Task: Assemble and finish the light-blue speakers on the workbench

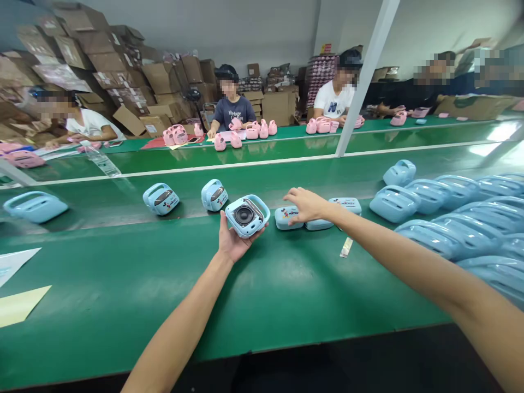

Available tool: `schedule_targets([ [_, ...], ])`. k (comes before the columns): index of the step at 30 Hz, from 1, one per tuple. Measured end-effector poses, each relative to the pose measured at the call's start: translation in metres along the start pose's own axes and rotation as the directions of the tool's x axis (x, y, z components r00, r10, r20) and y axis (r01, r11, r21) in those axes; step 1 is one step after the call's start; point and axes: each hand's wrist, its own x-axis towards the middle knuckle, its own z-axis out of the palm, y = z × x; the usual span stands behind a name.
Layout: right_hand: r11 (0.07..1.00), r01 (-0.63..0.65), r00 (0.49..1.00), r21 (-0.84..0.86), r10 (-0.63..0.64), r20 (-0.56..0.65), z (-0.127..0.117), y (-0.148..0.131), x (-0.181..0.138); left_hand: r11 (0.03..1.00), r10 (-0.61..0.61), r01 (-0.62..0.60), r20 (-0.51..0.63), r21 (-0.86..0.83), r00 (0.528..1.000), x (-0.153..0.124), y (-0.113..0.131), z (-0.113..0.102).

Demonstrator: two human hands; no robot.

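Note:
My left hand holds up a light-blue portable speaker with a loop handle, its round black driver facing me and no front cover over it. To the right, my right hand reaches over a row of blue front covers printed with a cartoon mouse. Its fingers are spread at the nearest printed cover; whether they touch it I cannot tell. Another printed cover lies partly behind my right forearm. Beyond my left hand stand two blue speakers with printed fronts, one upright and one farther left.
Many blue speaker housings crowd the right side of the green table. A blue housing lies far left, near paper sheets. A white post rises past the belt. Across it, several people handle pink speakers.

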Motion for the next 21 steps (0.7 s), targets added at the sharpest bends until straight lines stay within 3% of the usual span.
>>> schedule_targets([
  [3,0.998,0.005,0.998,-0.058,-0.002,0.063,0.019,0.005,-0.002,0.996,0.053,-0.061,-0.128,-0.060,0.990,0.003,-0.001,-0.010],
  [6,0.996,-0.015,0.995,-0.091,0.024,0.093,0.027,0.006,0.000,0.997,0.034,-0.046,-0.179,-0.063,0.983,0.007,-0.003,-0.017],
  [14,0.992,0.020,0.992,-0.129,-0.004,0.123,0.017,-0.010,-0.002,0.993,0.075,-0.079,-0.048,-0.089,0.996,-0.002,-0.007,-0.040],
  [16,0.992,0.043,0.991,-0.122,-0.027,0.129,0.023,-0.007,-0.003,0.992,0.081,-0.084,-0.033,-0.092,0.996,-0.003,-0.013,-0.047],
  [21,0.994,-0.007,0.999,0.106,0.002,0.051,0.055,0.016,0.002,0.982,0.155,-0.161,-0.064,-0.104,0.986,0.000,-0.022,-0.058],
])
